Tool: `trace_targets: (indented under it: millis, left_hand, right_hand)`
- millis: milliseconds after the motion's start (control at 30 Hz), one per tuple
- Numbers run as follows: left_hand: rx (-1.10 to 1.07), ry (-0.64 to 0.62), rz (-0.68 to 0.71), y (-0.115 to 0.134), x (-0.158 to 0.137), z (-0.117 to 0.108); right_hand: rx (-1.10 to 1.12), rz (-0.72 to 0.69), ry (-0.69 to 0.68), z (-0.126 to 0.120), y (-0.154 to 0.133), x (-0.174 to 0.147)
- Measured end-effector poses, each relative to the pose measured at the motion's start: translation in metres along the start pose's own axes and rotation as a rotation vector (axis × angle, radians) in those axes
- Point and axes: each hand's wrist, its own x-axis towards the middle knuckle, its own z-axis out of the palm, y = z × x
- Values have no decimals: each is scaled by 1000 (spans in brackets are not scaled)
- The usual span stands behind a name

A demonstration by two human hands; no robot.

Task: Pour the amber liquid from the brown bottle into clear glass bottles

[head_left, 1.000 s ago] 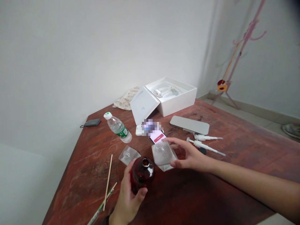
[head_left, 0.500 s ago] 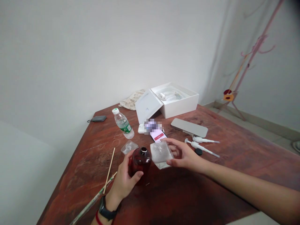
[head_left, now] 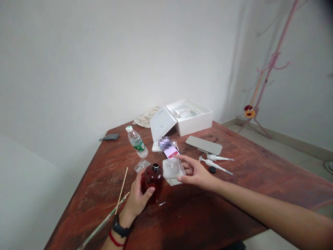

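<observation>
My left hand [head_left: 136,194] wraps around the side of a dark amber bottle [head_left: 154,180] with an open neck, upright on the table or just above it. To its right, my right hand [head_left: 194,171] grips a clear square container [head_left: 172,168] by its right side, thumb below and fingers above. The container is tilted, its cloudy whitish face turned up; what it holds, if anything, I cannot make out. A crumpled clear plastic piece [head_left: 142,166] lies behind the amber bottle. Two white pump heads [head_left: 217,165] and a black cap [head_left: 212,169] lie beyond my right hand.
A water bottle [head_left: 137,142] stands at the back left. Behind are an open white box [head_left: 195,121], a phone [head_left: 171,152] and a grey metal case [head_left: 204,144]. Thin sticks [head_left: 121,189] lie left of my left hand. A dark power bank [head_left: 110,137] sits near the left edge.
The whole view has shifted a little, with things on the table sitting further left. Both hands keep hold of the same things, and their positions relative to each other look nearly the same.
</observation>
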Motion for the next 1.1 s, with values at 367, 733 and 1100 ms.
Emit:
trace_targets:
  millis: [367, 733, 1100]
  left_hand:
    - [-21, 7, -14, -3, -1, 0]
    - [-18, -35, -45, 1, -3, -5]
    - [8, -50, -63, 4, -5, -7]
  right_hand:
    - [-24, -1, 61, 3, 0, 0]
    - [-23, 60, 32, 2, 2, -5]
    - [-28, 54, 2, 1, 1, -7]
